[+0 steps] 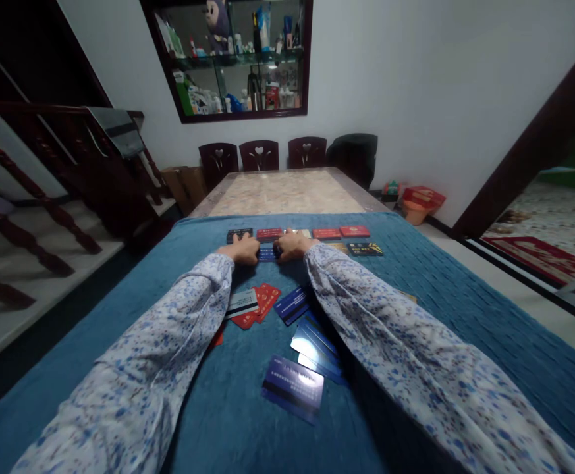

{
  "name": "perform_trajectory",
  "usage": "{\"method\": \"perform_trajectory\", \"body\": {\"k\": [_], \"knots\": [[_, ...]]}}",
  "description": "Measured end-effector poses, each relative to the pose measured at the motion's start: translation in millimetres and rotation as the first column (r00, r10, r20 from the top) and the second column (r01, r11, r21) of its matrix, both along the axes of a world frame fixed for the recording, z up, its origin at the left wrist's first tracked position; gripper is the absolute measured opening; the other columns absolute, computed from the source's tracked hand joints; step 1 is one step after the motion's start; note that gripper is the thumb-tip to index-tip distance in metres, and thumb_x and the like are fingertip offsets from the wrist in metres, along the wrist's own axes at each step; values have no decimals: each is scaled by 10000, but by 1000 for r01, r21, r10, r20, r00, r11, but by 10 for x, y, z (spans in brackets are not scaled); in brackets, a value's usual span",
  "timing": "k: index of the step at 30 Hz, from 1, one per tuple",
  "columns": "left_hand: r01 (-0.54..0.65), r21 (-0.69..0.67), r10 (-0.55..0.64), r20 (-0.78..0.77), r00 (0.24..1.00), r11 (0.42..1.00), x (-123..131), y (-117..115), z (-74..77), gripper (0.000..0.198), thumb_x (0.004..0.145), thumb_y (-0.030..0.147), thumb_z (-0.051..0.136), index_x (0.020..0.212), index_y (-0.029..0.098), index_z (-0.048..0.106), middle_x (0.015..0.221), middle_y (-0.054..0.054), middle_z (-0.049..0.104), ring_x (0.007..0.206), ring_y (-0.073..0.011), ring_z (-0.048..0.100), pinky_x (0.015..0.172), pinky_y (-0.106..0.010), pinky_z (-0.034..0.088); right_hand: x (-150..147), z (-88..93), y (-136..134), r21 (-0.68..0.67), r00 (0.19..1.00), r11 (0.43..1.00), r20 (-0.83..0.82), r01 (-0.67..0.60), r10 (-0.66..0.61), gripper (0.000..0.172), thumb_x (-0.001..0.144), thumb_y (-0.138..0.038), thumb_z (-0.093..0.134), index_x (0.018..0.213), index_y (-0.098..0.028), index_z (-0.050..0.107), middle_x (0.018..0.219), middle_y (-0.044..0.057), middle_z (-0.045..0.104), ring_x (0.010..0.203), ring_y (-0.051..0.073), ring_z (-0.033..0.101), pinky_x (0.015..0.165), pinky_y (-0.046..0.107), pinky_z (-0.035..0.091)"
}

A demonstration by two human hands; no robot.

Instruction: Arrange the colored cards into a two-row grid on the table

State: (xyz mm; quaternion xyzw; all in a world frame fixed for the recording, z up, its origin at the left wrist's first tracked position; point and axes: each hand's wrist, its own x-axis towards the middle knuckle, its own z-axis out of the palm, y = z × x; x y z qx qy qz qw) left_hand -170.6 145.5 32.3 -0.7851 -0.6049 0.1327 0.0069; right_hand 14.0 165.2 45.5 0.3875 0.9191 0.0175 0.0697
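Note:
My left hand (244, 250) rests at the left of a row of cards, palm down, its fingers apart and reaching over a black card stack (239, 232). A blue card (267, 254) lies between my two hands. My right hand (293, 245) has its fingers curled at a dark card beside the blue one; the fingers partly hide it. Behind the hands are a red card stack (269, 233) and a whitish card (303, 233). Further right lie red cards (327, 234), another red stack (355, 232), a gold card (338, 247) and a black-and-yellow card (365, 249).
Nearer me, red cards (267, 301), a silver card (242, 303), several blue cards (319, 345) and a purple-blue card (293, 388) lie loose. A blue cloth (228, 408) covers the table's near part (287, 191). Chairs (259, 156) stand beyond.

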Motion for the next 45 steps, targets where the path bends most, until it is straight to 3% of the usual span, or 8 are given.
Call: {"method": "perform_trajectory", "body": {"k": [5,13,26,35,45], "knots": [[-6,-6,6,-10,1000,1000,54,-20,18,350,665,161,598,998,143,705,1217,-222,635,1238,-407,482,1082,-654,340,-46,11,-19,0,1000,1000,26,8,-8,422,825,-335,630,1217,-223,738,1352,136,656,1307,379,504,1000,501,482],[2,14,-1,-55,999,1000,131,-166,84,356,723,143,565,1053,144,699,1239,-211,632,1274,-395,468,1093,-682,312,-27,-15,-43,19,999,1000,30,24,-25,455,829,-350,618,1259,-233,711,1410,125,615,1321,380,491,1023,512,473],[82,202,-77,-33,996,976,158,-412,65,406,764,125,573,1156,152,675,1259,-209,618,1304,-401,432,1128,-672,239,30,-28,-40,50,1000,999,1,9,-9,435,824,-400,663,1229,-253,724,1372,132,645,1301,373,509,1004,483,467],[88,261,-77,-52,996,961,185,-544,26,378,814,109,515,1161,143,660,1277,-210,602,1311,-390,425,1114,-642,261,108,-40,-48,91,999,996,-35,-21,25,580,855,-468,658,1374,-211,620,1420,179,578,1300,383,466,1017,547,443],[96,334,-111,26,993,938,216,-729,-37,389,809,77,508,1149,166,674,1248,-198,625,1270,-382,454,1094,-639,261,328,1,-303,167,988,982,-112,-89,109,476,924,-322,596,1389,-223,613,1421,169,564,1285,361,414,973,495,402]]}}
